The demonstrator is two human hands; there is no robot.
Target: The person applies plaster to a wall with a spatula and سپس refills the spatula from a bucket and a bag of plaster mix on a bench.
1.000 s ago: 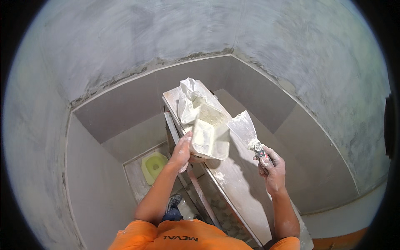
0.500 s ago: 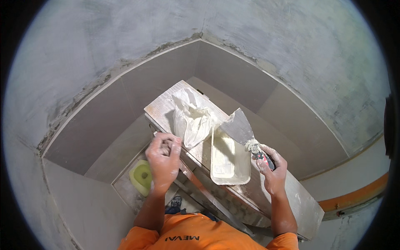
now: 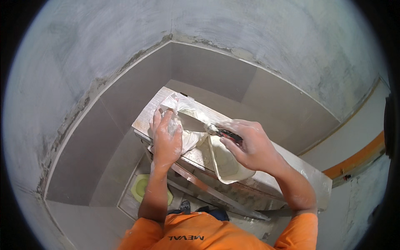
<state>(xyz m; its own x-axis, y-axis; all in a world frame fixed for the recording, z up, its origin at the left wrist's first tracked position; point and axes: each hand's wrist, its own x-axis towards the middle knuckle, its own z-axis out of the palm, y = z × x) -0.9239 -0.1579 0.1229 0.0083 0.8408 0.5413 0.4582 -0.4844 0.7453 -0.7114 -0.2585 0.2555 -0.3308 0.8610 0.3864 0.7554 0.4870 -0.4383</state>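
My left hand (image 3: pixel 166 141), dusted white, grips the crumpled white plastic bag (image 3: pixel 191 141) near the far left end of a worn, whitened plank (image 3: pixel 302 177). My right hand (image 3: pixel 250 143) holds the black-and-red handle of a putty knife (image 3: pixel 189 123), with white material caked at its neck. The blade is angled left into the mouth of the bag, close to my left fingertips; its tip is partly hidden. The translucent rectangular tub (image 3: pixel 229 166), coated with pale residue, sits beside the bag, below my right hand and partly covered by it.
Grey tiled lower walls (image 3: pixel 208 66) with rough plaster (image 3: pixel 250 29) above surround the plank on its stand (image 3: pixel 196 181). A pale green squat toilet (image 3: pixel 141 183) lies on the floor at lower left, near my feet. An orange band (image 3: pixel 354 154) runs along the right.
My left hand let go of the tub, which now rests on the plank, and has moved up onto the bag. My right hand has swung the knife leftward into the bag.
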